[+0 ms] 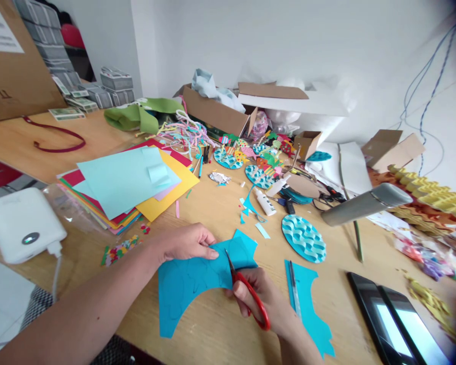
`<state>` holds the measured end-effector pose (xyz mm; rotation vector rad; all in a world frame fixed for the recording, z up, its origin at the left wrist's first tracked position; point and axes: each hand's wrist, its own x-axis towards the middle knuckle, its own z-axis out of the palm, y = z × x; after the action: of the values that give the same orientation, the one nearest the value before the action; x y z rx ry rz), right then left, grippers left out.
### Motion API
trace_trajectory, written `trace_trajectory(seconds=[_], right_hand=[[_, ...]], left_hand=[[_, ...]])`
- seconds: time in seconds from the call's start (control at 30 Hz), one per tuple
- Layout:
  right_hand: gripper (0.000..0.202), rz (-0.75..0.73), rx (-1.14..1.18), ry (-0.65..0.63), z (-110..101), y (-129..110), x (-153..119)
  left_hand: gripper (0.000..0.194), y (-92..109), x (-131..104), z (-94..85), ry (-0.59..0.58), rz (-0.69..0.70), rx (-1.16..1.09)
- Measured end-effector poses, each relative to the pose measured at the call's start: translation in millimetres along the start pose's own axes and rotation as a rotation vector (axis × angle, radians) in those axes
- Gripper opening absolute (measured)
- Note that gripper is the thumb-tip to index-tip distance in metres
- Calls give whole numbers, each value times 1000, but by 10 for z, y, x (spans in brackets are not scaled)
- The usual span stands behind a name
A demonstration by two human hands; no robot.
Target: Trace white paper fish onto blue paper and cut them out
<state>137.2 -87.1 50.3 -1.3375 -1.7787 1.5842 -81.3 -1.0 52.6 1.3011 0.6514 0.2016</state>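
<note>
A sheet of blue paper [192, 284] with faint drawn outlines and a curved cut-out edge is pinched at its top by my left hand [192, 243]. My right hand [258, 296] has its fingers in the handles of red scissors [253, 296]. Their blades are at the paper, just right of my left thumb. Part of the sheet extends behind and above the scissors. To the right of my right hand lies another cut blue piece [309, 304] with a pen [295, 289] on it. A wavy-patterned blue oval [304, 238] rests farther back.
Coloured paper sheets [121, 177] and a white power bank [25, 225] are at the left. A glue bottle [265, 202], small scraps and paper cut-outs lie ahead. A grey cylinder [367, 204] and a black device [395, 319] are at the right; boxes [216, 111] stand behind.
</note>
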Motion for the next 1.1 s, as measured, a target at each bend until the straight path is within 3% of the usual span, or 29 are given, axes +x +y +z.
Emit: trace_trajectory(seconds=[0.67, 1.1], right_hand=[[64, 95, 20, -30, 14, -17, -38], [63, 68, 34, 71, 65, 42, -4]], left_hand=[[45, -20, -5, -56, 4, 11, 151], [44, -46, 33, -22, 30, -25, -52]])
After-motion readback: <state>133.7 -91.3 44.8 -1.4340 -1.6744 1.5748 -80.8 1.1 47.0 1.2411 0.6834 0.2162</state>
